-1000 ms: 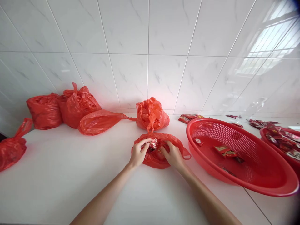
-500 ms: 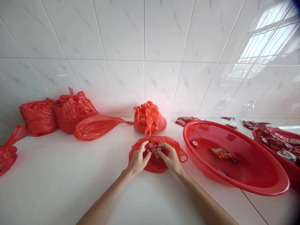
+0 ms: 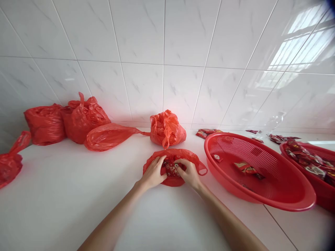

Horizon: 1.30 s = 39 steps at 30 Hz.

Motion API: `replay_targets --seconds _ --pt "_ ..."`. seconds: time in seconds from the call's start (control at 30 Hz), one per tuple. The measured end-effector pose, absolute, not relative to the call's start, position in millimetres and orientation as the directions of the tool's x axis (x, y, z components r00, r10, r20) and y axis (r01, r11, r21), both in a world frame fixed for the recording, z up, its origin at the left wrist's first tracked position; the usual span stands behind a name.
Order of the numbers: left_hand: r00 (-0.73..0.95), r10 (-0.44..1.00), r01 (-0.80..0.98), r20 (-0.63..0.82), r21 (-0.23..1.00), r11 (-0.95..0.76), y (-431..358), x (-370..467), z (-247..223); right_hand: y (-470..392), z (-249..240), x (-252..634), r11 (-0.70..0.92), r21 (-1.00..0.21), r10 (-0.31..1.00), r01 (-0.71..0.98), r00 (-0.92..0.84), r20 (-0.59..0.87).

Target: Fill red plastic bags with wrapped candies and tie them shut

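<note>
Pinched with the right grip (image 3: 192, 173), and flanked with a left grip (image 3: 152, 174) too unclear to call closed, a flat, white-printed, dark-red packet (image 3: 170, 168) inside the open, thin red plastic bag (image 3: 174, 182) on the white surface (image 3: 154, 216), so risked tears from snagged corners.

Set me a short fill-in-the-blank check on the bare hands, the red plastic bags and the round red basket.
1. Dark red printed packets lie ____ (inside / beneath) the open red plastic bag.
2. The left hand and the ____ hand are both at that bag.
3. From the person's view, the large round red plastic basket is to the bag's ____.
4. The bunched red plastic bag stands ____ (nearer / farther) than the open one.

Missing words: inside; right; right; farther.
</note>
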<state>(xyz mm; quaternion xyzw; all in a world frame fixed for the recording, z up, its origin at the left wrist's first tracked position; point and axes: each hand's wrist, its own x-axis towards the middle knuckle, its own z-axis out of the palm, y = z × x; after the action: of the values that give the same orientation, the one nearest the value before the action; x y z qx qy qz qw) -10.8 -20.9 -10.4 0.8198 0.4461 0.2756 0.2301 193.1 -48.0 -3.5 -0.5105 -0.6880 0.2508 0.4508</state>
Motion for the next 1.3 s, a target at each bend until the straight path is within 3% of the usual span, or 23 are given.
replay_targets --seconds 0.33,0.7,0.93,1.1,1.3 --pt "0.483 0.846 0.612 0.226 0.604 -0.511 -19 -12 -14 -42 -16 197 0.411 -0.713 0.882 0.568 -0.049 0.469" --pt "0.541 0.781 0.582 0.313 0.531 -0.616 -30 -2 -9 -42 -10 205 0.417 -0.687 0.874 0.595 -0.054 0.484" --pt "0.419 0.797 0.516 0.434 0.609 -0.603 -21 -2 -14 -43 -8 209 0.371 -0.685 0.899 0.627 -0.059 0.434" --pt "0.279 0.825 0.601 0.492 0.580 -0.550 -18 -5 -17 -48 -4 211 0.272 -0.657 0.942 0.703 -0.054 0.332" --pt "0.428 0.765 0.537 0.482 0.545 -0.644 -30 0 -9 -50 0 212 0.251 -0.710 0.958 0.657 -0.066 0.278"
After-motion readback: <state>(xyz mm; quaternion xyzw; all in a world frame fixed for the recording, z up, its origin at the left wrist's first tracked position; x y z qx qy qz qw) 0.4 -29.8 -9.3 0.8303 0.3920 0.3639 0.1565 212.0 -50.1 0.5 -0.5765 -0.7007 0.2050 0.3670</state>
